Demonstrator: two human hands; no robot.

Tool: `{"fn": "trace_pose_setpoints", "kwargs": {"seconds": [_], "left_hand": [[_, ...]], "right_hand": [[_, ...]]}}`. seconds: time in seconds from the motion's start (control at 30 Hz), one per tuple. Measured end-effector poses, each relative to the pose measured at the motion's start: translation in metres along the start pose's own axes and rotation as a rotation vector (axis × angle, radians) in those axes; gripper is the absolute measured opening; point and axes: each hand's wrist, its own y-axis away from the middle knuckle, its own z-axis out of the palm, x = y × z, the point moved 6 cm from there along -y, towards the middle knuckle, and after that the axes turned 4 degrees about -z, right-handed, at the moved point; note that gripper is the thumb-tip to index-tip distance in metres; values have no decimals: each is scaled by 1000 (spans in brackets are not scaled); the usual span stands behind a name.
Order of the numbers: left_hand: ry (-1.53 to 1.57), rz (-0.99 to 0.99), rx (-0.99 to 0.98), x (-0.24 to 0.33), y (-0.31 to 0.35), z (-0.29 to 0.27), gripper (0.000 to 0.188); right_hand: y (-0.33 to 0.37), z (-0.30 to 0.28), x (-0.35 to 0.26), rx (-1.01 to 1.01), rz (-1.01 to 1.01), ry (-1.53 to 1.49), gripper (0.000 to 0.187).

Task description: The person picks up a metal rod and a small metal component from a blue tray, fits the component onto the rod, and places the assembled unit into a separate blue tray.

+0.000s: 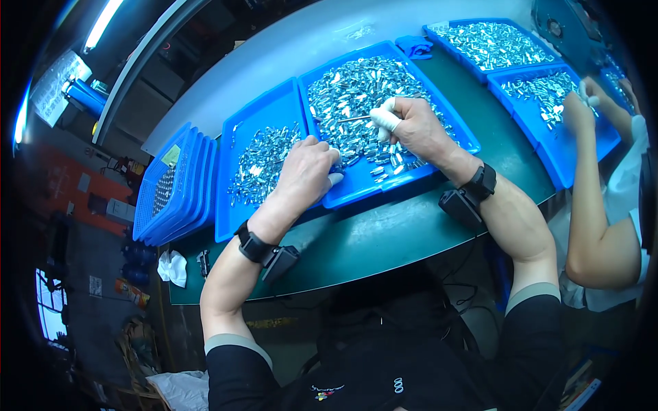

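Observation:
Two blue trays lie side by side before me: a left tray (274, 103) with a loose heap of small shiny metal parts (264, 164), and a middle tray (449, 123) with a bigger pile of metal parts (343, 89). My right hand (418, 130), with white covers on its fingertips, pinches a thin metal rod-like tool (353, 119) over the middle pile. At the border between both trays, my left hand (305, 168) is closed, its thumb and forefinger also capped in white. Whatever its fingers hold is hidden or too small to name.
Several stacked blue baskets (185, 185) stand at the left table edge, beside a crumpled white cloth (172, 267). On the right, a co-worker's hands (586, 103) work over another blue tray (548, 154); a further full tray (493, 44) lies behind. A blue cloth (414, 47) rests nearby.

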Motion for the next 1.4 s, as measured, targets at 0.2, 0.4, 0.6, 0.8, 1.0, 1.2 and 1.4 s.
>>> {"fn": "trace_pose_setpoints", "kwargs": {"seconds": [0.2,0.4,0.6,0.8,1.0,1.2,1.4], "left_hand": [[-129,54,-62,11,-16,17,15],[40,6,-113,14,-13,11,21],[148,3,-137,15,-9,16,16],[243,-198,-228,5,-22,7,17],[442,-413,41,-31,-37,-5,21],[1248,-613,285,-54,-13,22,22],[1577,-631,427,-48,-1,35,25]], "right_hand": [[4,-1,-3,17,28,12,28],[3,-2,-2,17,43,0,28],[4,-1,-5,11,27,-26,27],[3,-2,-6,19,30,-18,28],[3,-3,-2,22,33,-16,28],[2,3,2,-10,48,-56,27],[5,5,-1,-83,81,6,24]]}}
